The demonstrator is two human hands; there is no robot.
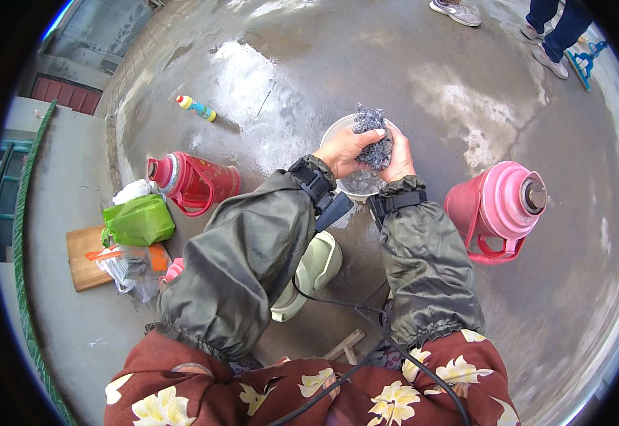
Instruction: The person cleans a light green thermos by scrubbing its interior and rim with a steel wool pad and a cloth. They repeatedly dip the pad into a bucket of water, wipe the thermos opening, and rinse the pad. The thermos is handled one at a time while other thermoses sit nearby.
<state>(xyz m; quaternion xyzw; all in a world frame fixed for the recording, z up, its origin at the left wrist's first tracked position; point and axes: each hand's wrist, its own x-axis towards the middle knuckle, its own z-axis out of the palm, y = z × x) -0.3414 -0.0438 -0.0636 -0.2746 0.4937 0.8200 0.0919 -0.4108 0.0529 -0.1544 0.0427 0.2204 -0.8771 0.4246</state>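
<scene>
Damp concrete floor [288, 42] spreads under most things, and a twisted green band [27, 213] curves along the left rim. Inside that band is a wooden board [82, 263], with a bright green bag [139, 221] and a crumpled plastic bag [116, 270] over its right part. Just beside them is a red flask [206, 177], its neck toward the left of the view and its handle on the near side. Farther out lies a small bottle [197, 108], red cap pointing left and away. Nearer the middle, a pale green container [320, 263] shows partly behind the left sleeve [249, 245]. Beyond it, both hands meet over a white bowl [333, 130]. The left hand [345, 150] is closed on a grey wire scourer [376, 152], thumb laid across it, the other fingers mostly hidden; the right hand [399, 157] curls closed against its right side. Longer than it is wide, the scourer has its long axis running away from the person, a loose frayed end pointing outward. Well apart on the right, a pink flask [494, 202] turns its neck rightward. Dark trousers [565, 32] and a blue tool [583, 65] show at upper right.
</scene>
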